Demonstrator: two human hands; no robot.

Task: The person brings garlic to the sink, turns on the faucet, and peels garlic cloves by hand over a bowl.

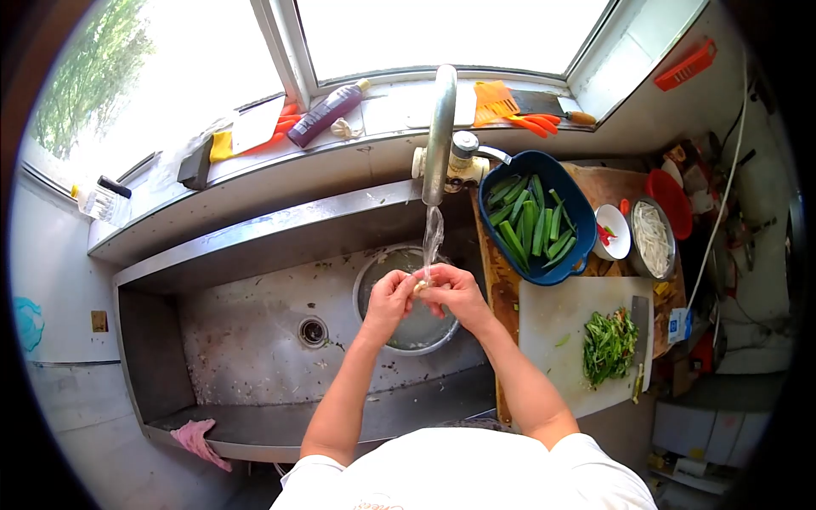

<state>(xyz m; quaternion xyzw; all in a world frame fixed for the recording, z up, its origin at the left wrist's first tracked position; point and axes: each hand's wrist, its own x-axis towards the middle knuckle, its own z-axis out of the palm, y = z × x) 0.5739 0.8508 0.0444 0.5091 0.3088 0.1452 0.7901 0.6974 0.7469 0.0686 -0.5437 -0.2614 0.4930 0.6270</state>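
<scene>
Fingertips of my left hand [388, 306] and my right hand [457, 297] meet beneath the tap [439, 140], both closed on a small pale piece that looks like a garlic clove [420, 286]. Running water [433, 234] falls from the spout onto the fingers. Below them, a round metal basin [360, 287] with water in it stands in the steel sink [246, 306]. My fingers cover part of the clove, so its full shape is hidden.
Right of the sink, a blue basket [545, 274] holds cut green pods. Nearby are a white bowl [623, 223] with red pieces, a bowl of pale strips [652, 238], and a cutting board [552, 365] with chopped greens [609, 347] and a cleaver [640, 323]. A drain [313, 331] lies left.
</scene>
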